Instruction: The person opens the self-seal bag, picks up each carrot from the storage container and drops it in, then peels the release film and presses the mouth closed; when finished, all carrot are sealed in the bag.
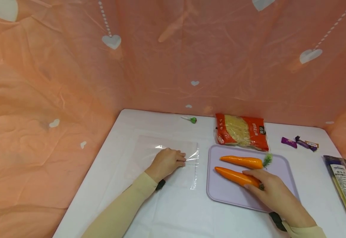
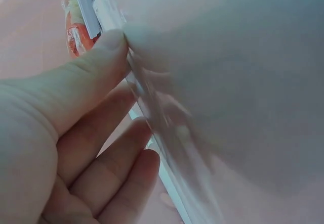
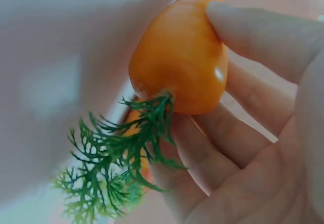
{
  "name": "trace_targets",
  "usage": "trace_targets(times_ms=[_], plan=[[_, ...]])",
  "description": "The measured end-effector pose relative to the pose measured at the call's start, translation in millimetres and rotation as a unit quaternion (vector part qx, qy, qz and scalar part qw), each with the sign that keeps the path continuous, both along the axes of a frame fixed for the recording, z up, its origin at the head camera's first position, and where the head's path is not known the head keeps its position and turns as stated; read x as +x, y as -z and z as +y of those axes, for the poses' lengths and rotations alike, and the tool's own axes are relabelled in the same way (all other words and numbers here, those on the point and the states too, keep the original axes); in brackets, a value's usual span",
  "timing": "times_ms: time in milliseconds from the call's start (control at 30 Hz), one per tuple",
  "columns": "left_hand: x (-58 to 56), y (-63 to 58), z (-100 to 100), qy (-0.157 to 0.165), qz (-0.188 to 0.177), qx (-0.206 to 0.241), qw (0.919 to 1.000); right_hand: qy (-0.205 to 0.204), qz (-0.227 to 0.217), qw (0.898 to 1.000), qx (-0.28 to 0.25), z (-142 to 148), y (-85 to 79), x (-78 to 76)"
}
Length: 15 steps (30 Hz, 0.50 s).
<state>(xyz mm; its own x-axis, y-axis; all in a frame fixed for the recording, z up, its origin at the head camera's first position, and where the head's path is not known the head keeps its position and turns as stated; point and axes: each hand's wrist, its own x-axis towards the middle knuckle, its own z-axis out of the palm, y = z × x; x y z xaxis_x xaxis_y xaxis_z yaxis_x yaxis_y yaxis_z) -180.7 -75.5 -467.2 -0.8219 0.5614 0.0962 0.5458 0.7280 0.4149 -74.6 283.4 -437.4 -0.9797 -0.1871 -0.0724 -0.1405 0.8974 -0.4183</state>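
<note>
A clear plastic bag lies flat on the white table. My left hand is on it near its right end, the fingertips gathering the film, and creases run from them to the bag's edge. In the left wrist view the thumb and fingers meet the shiny film. My right hand grips the thick end of an orange carrot over the lilac tray. Green feathery leaves hang from that carrot in the right wrist view. A second carrot lies beside it on the tray.
A red and clear packet of pale noodles lies behind the tray. A green lollipop is at the back edge. Small wrapped sweets and a long printed packet lie on the right. An orange cloth surrounds the table.
</note>
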Motion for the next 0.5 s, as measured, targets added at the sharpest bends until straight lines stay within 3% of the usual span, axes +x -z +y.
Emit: trace_targets(times_ms=[267, 500], plan=[[-0.5, 0.4, 0, -0.013, 0.038, -0.007, 0.9992, -0.040, 0.049, 0.998, -0.029, -20, -7.1, -11.1], [0.2, -0.8, 3, -0.034, 0.007, 0.009, 0.9994, -0.058, 0.053, 0.996, -0.041, -40, -6.1, -21.4]])
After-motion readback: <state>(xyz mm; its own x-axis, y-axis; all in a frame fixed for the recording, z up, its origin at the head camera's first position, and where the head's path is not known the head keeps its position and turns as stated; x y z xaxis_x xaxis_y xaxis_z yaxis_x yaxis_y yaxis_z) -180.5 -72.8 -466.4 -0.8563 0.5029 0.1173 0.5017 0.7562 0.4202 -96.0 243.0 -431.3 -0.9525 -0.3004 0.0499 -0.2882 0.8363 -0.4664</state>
